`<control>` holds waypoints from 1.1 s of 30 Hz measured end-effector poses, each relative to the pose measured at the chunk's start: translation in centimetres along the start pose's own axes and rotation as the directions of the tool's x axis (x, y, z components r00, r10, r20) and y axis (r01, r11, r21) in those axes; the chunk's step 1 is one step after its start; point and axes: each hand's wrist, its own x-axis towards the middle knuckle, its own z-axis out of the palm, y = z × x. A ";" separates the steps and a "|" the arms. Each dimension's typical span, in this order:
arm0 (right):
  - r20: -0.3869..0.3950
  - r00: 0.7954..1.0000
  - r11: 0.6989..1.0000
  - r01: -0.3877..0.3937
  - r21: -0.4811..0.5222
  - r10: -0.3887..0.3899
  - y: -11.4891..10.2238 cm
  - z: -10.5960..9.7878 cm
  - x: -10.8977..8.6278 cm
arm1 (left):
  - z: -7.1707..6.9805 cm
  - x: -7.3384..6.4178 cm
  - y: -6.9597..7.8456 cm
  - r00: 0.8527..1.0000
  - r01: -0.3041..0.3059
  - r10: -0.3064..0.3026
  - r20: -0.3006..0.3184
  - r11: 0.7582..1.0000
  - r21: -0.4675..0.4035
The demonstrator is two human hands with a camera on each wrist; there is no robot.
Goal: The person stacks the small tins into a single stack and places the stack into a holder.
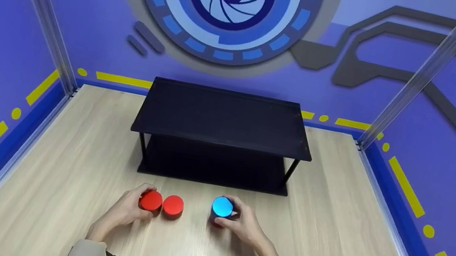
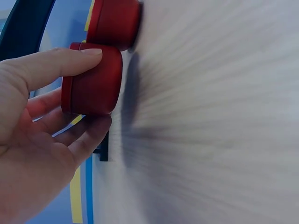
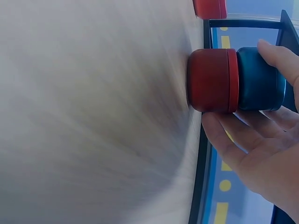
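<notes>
My left hand (image 1: 128,208) grips a small round red lidded tin (image 2: 96,81) between thumb and fingers, close over the table. Right beside it on the table is a second red tin (image 1: 173,206). To the right, a blue tin (image 1: 222,207) sits on top of a third red tin (image 3: 211,80), making a stack of two. My right hand (image 1: 245,222) holds the blue tin, its thumb (image 3: 280,58) on that tin's side and its lower fingers reaching along the red one underneath.
A black two-level rack (image 1: 225,118) stands behind the tins, near the back wall. Light wooden table (image 1: 330,240) extends around them. Blue-purple printed panels (image 1: 0,60) close in the left, back and right sides, with metal posts (image 1: 429,79) at the corners.
</notes>
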 end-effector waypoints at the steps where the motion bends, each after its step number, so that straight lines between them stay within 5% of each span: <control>1: -0.001 1.000 1.000 -0.005 0.004 0.005 -0.2 0.0 -0.1 | 0.0 0.0 0.1 1.000 0.000 0.000 0.000 1.000 0.002; 9: 0.003 1.000 1.000 -0.014 0.005 0.014 -3.0 -0.5 -0.9 | -0.6 0.4 1.1 1.000 0.020 -0.020 0.005 1.000 -0.006; 23: 0.004 1.000 0.999 -0.026 0.026 0.026 -3.4 -0.7 -0.7 | -1.3 1.3 3.3 1.000 -0.011 0.011 0.006 1.000 0.004; 33: -0.022 0.999 1.000 -0.024 0.017 0.024 0.4 -0.1 0.3 | -1.2 2.1 4.8 0.999 -0.051 0.050 0.008 0.998 0.036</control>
